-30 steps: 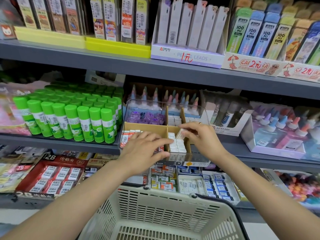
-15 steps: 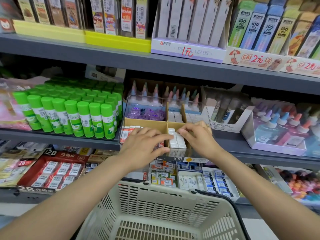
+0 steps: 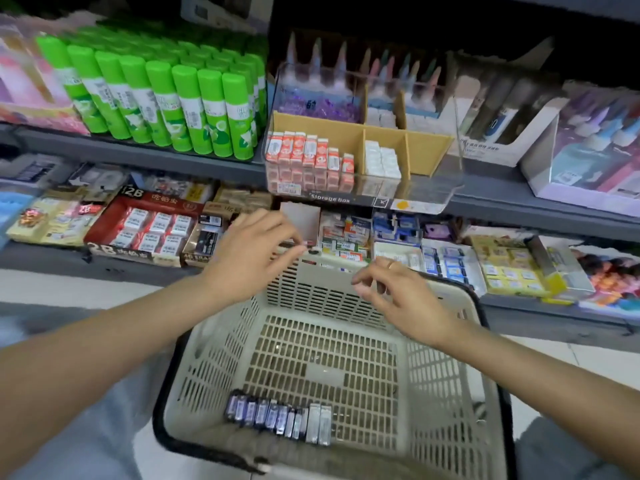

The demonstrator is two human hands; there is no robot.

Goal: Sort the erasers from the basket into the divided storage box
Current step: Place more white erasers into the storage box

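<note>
Shop shelving carries the divided storage box [image 3: 360, 157], while both empty hands, left hand [image 3: 249, 254] and right hand [image 3: 405, 299], fingers loosely curled, hover over the basket [image 3: 450, 375] whose dark erasers [image 3: 278, 415] might land in a wrong compartment

"Storage box" is printed on the storage box [image 3: 328, 199] front strip. "2B" is printed on the red carton [image 3: 114, 250].
</note>
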